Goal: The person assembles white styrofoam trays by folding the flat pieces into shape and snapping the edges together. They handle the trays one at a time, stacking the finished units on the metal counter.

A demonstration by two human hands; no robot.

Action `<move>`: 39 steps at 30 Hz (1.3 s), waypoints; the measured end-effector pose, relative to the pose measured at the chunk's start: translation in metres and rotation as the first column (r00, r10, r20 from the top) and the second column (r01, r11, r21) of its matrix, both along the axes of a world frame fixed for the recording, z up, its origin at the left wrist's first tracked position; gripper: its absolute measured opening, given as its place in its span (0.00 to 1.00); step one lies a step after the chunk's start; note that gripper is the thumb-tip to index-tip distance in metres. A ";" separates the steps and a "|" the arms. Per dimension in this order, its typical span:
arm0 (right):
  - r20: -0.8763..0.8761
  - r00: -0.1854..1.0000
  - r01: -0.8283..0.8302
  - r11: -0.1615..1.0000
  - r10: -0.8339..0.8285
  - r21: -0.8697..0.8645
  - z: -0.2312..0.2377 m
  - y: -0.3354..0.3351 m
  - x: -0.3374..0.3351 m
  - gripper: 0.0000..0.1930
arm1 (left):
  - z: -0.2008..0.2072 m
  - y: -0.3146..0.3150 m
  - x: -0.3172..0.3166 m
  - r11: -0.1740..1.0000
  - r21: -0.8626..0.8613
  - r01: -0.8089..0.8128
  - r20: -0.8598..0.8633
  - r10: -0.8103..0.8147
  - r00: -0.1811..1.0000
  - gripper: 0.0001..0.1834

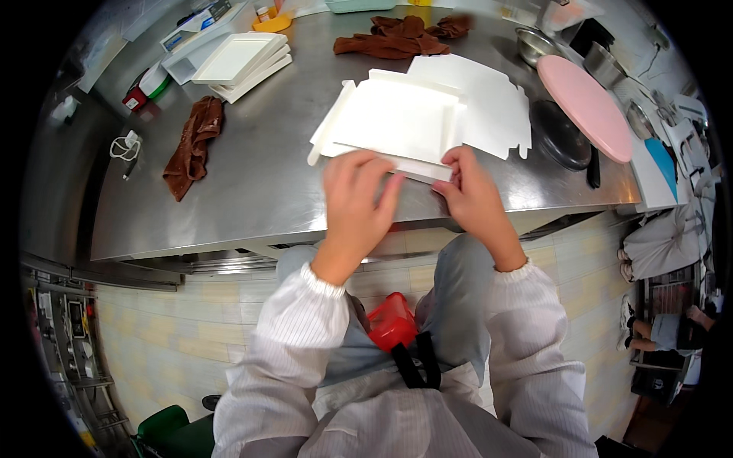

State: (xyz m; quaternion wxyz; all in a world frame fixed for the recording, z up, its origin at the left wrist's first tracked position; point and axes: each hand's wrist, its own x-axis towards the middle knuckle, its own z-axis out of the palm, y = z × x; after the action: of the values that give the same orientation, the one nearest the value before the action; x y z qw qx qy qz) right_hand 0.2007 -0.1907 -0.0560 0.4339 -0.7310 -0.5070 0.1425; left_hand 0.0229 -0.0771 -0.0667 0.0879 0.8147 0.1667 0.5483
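Note:
A partly folded white cardboard box (397,114) lies on the steel table in front of me, with its side walls raised. At its near right corner my right hand (475,200) is closed, thumb and fingers pinching the near wall. My left hand (355,210) bends over the same near edge further left, fingers on the cardboard and thumb beside the wall; its fingertips are slightly blurred. Behind the box, to the right, rests a flat white cardboard sheet (496,107) with cut tabs, partly covered by the box.
White folded boxes (237,65) are stacked at the far left of the steel table (252,175). Brown cloths (195,145) lie left and far. A black pan (561,133), pink round board (584,107) and metal bowl (534,46) stand right. A white cable (126,145) lies left.

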 end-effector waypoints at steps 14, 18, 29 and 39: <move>-0.281 0.942 -0.187 0.982 0.182 0.010 0.007 -0.006 0.028 0.17 | -0.007 0.092 -0.085 0.724 -0.636 0.267 -0.102 -0.422 0.901 0.24; -0.296 0.933 -0.207 0.978 0.203 0.017 0.005 -0.008 0.032 0.16 | -0.003 0.102 -0.081 0.649 -0.650 0.396 0.018 -0.507 0.861 0.17; -0.261 0.942 -0.232 0.972 0.213 -0.046 0.013 -0.010 0.023 0.16 | 0.012 0.095 -0.064 0.778 -0.604 0.174 -0.214 -0.369 0.905 0.07; -0.134 0.957 -0.266 0.963 0.258 -0.049 0.004 -0.011 0.031 0.15 | -0.001 0.105 -0.052 0.580 -0.794 0.183 -0.042 -0.352 0.935 0.08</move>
State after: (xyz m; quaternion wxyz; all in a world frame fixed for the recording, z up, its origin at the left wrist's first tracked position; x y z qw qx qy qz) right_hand 0.2313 -0.2013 -0.0515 0.4178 -0.6609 -0.5658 0.2617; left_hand -0.0289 0.0276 -0.0681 0.4969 0.7604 0.2699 0.3194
